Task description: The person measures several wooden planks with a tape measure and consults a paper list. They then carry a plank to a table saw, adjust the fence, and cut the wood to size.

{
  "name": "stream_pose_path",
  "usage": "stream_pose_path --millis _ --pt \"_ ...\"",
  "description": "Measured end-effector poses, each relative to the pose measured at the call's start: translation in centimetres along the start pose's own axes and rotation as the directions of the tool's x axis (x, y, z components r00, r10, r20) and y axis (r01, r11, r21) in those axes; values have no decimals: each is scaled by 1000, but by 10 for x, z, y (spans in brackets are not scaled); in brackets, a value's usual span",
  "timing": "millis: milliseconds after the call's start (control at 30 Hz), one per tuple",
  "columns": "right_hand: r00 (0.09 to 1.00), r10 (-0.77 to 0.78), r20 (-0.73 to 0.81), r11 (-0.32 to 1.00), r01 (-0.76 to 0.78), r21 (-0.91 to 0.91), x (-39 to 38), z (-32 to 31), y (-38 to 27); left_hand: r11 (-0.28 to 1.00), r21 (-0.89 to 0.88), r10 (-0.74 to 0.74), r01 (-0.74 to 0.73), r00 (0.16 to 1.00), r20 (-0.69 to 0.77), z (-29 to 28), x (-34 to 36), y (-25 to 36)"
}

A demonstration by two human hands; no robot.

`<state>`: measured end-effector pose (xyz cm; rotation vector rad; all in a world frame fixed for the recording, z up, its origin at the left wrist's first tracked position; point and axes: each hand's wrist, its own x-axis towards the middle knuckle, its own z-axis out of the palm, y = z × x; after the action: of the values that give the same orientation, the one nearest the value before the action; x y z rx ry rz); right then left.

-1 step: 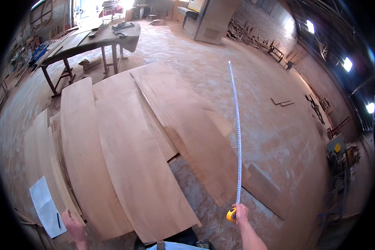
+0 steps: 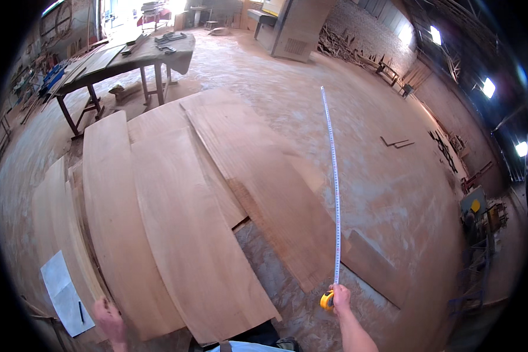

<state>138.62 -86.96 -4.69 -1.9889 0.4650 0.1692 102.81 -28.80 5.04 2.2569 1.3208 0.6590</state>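
1. Your right hand [image 2: 340, 295] holds the yellow tape measure [image 2: 327, 301], fingers wrapped round its case; the white blade [image 2: 333, 182] runs far out ahead over the sawdust floor [image 2: 369, 146].
2. Your left hand [image 2: 108, 320] rests on the near end of a long board [image 2: 108, 223]; whether its fingers are spread or closed, you cannot tell.
3. More boards [image 2: 188, 234] lie alongside; a paper sheet [image 2: 61, 290] lies left; a bench [image 2: 123, 58] stands far off.

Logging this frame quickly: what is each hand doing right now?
Left hand: rests on the near end of a wooden board; open or closed cannot be told.
Right hand: closed on a yellow tape measure, its blade extended.
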Motion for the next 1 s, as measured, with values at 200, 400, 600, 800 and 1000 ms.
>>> stream_pose_path --millis 200,400,600,800,1000 --pt "996 -37 -79 999 34 -41 106 -42 6 781 -400 -186 480 790 585 120 -82 131" --pt "964 178 196 882 -245 403 153 -34 -24 627 -287 -48 724 404 913 229 -114 274" --pt "930 188 315 851 -314 422 150 -24 -46 454 -181 1 872 202 979 330 -119 318" --pt "928 155 339 906 -270 325 101 -36 -31 113 -321 -141 940 335 932 309 -127 336" --pt "894 206 397 881 -346 323 75 -12 -44 104 -561 -284 821 565 774 282 -113 344"
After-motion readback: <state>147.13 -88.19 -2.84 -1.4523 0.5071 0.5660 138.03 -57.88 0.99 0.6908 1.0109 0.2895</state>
